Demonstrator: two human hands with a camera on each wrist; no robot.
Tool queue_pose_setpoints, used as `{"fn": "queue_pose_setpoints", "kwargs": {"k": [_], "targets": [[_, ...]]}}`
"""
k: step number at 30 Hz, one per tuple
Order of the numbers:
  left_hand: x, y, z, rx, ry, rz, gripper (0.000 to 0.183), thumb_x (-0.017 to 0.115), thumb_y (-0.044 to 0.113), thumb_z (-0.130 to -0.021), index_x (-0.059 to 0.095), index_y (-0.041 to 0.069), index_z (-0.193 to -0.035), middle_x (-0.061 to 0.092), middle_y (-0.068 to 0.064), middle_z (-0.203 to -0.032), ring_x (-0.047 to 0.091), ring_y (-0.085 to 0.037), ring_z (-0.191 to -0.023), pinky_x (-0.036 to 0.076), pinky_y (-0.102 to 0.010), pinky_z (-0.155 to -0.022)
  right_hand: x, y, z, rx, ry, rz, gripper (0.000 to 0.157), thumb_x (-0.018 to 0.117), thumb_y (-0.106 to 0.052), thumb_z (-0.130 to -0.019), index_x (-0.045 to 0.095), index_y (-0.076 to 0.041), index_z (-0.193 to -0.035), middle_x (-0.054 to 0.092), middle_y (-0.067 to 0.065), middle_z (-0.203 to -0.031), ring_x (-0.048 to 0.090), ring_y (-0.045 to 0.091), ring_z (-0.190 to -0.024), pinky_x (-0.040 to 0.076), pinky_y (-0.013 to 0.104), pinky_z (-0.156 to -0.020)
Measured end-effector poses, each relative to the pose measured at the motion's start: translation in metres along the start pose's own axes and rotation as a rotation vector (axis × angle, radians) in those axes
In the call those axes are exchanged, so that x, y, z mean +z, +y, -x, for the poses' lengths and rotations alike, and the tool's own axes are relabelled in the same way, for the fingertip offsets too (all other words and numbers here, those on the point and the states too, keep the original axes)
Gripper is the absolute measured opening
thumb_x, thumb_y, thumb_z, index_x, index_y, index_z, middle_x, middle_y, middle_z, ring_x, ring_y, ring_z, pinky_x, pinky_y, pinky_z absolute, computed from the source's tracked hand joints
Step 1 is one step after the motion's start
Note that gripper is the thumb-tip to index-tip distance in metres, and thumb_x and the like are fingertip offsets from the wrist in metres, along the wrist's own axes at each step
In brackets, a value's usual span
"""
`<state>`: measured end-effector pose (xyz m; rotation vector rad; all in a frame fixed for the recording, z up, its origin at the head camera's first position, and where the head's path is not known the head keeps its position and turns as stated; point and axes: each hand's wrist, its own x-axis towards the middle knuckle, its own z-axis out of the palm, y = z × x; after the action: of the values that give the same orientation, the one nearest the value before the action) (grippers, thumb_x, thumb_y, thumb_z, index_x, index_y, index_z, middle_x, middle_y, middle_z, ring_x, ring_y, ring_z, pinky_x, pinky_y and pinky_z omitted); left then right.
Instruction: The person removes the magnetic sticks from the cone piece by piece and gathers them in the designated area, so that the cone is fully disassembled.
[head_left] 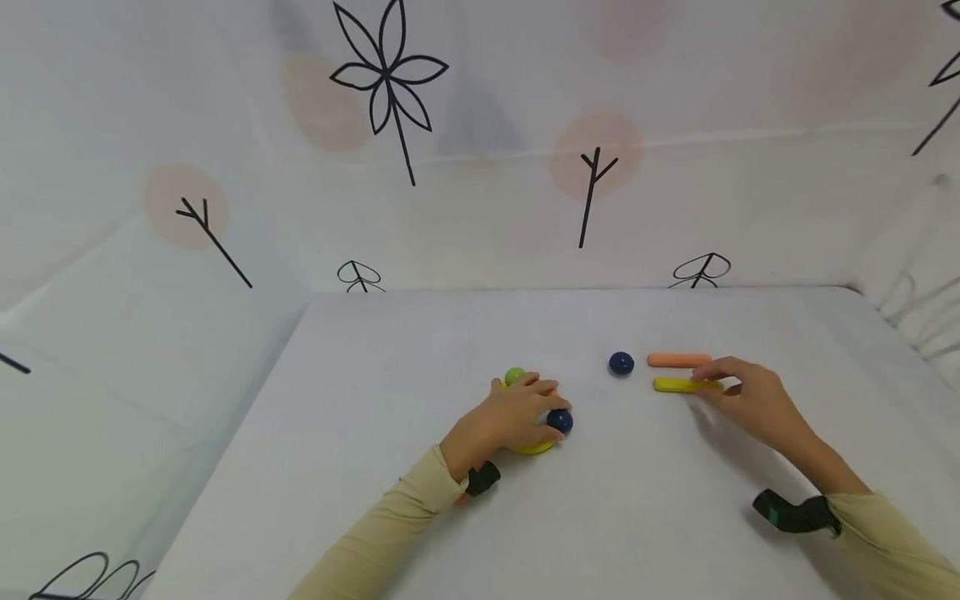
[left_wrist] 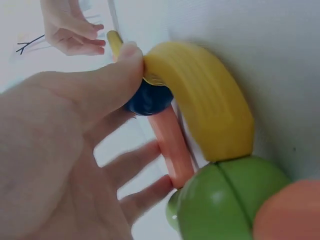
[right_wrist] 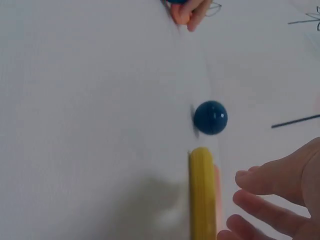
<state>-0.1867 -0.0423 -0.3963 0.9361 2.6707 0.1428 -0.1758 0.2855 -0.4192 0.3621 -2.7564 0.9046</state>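
My left hand [head_left: 517, 412] rests over a small build of toy balls and rods, thumb and forefinger around a dark blue ball [head_left: 560, 421]. In the left wrist view, the thumb lies against the end of a curved yellow rod [left_wrist: 212, 105], which meets a green ball [left_wrist: 220, 195]. Behind them an orange rod [left_wrist: 172, 145] runs from the blue ball to another green ball [head_left: 514, 376], two fingertips against it. My right hand [head_left: 753, 404] hovers with parted fingers at the right end of a straight yellow rod [head_left: 675, 385], a gap showing in the right wrist view.
A loose dark blue ball [head_left: 621, 363] lies left of the yellow rod. A loose orange rod [head_left: 678, 360] lies just behind that rod. An orange piece [left_wrist: 300, 215] adjoins the nearer green ball. Patterned cloth [head_left: 480, 225] hangs behind the white table [head_left: 600, 517].
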Motion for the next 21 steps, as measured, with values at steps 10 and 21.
{"fn": "queue_pose_setpoints", "kwargs": {"k": [10, 21], "targets": [[-0.009, -0.016, 0.008, 0.139, -0.053, 0.159, 0.054, 0.071, 0.022, -0.086, 0.053, 0.035, -0.135, 0.028, 0.005, -0.153, 0.017, -0.016, -0.142, 0.015, -0.063, -0.106, 0.012, -0.049, 0.009, -0.191, -0.114, -0.113, 0.017, 0.073, -0.002, -0.080, 0.068, -0.010, -0.094, 0.067, -0.001, -0.094, 0.061, 0.017, -0.084, 0.051, 0.024, -0.065], [0.001, -0.014, 0.006, 0.043, 0.010, 0.038, 0.059, 0.066, 0.041, -0.087, 0.042, 0.039, -0.141, 0.031, 0.003, -0.152, 0.023, -0.017, -0.140, 0.030, -0.054, -0.099, 0.030, -0.102, 0.018, -0.193, -0.511, -0.305, 0.013, 0.067, -0.017, -0.089, 0.065, -0.012, -0.102, 0.065, -0.003, -0.097, 0.056, 0.007, -0.086, 0.051, 0.024, -0.069]]}}
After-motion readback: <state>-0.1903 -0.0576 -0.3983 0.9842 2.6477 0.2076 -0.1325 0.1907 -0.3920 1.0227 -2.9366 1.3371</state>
